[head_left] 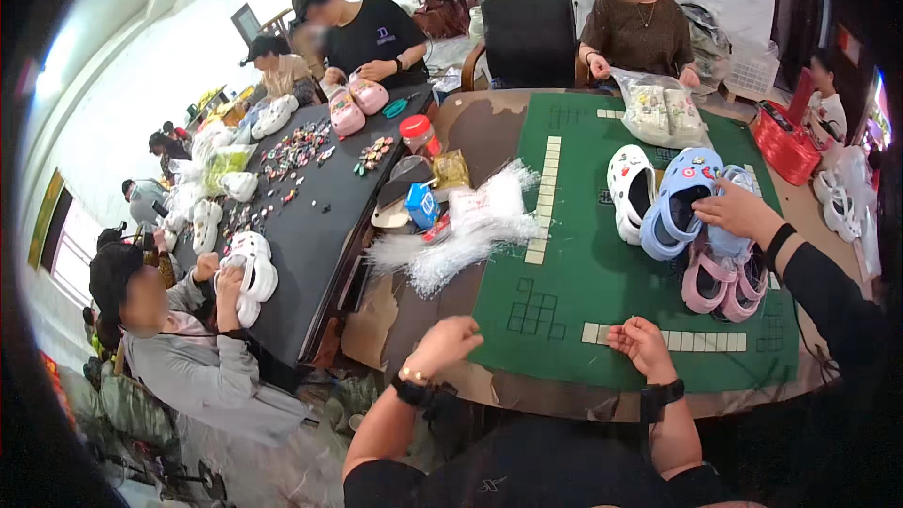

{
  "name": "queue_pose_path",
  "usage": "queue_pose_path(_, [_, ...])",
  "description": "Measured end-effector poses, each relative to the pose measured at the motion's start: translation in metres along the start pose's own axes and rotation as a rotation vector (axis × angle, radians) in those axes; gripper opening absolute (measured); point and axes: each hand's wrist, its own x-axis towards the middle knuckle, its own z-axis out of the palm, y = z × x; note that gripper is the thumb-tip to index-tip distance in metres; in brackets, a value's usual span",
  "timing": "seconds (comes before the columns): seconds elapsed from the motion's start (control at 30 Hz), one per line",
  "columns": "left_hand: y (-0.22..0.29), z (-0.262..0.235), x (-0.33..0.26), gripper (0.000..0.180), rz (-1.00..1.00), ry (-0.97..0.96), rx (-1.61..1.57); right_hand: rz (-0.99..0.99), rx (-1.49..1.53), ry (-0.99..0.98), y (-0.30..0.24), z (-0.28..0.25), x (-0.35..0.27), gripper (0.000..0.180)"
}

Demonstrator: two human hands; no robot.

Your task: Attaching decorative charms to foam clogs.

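Observation:
My left hand [442, 346] hovers over the near edge of the table, its fingers curled together. My right hand [641, 346] is above the near end of the green mat [602, 254], beside a row of pale tiles [705, 341], with the fingers bent in a pinch. What either hand holds, if anything, cannot be made out. Farther along the mat stand a white clog [628, 179], light blue clogs [673, 216] with charms, and pink clogs [710, 287]. Another person's hand [738, 212], reaching in from the right, is at the blue clogs.
Left of the mat lie a pile of clear plastic strands [442, 259], a blue box [422, 205] and a red-lidded jar [419, 134]. Opposite, a person handles bagged shoes [663, 113]. Co-workers sit along a black table [310, 254] scattered with charms [296, 150] and white clogs [249, 273].

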Motion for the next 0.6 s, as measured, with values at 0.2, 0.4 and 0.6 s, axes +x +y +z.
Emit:
queue_pose_path(0.2, [-0.029, 0.008, 0.058, 0.024, -0.005, 0.346, 0.060, -0.021, -0.020, 0.005, 0.000, -0.002, 0.000, 0.010])
queue_pose_path(0.4, [-0.038, -0.024, 0.103, 0.029, 0.068, 0.792, 0.168, -0.033, -0.080, -0.013, 0.000, -0.001, -0.001, 0.009])
queue_pose_path(0.6, [-0.027, -0.052, 0.116, 0.032, 0.060, 0.667, 0.114, 0.019, -0.153, 0.079, 0.002, 0.012, 0.005, 0.011])
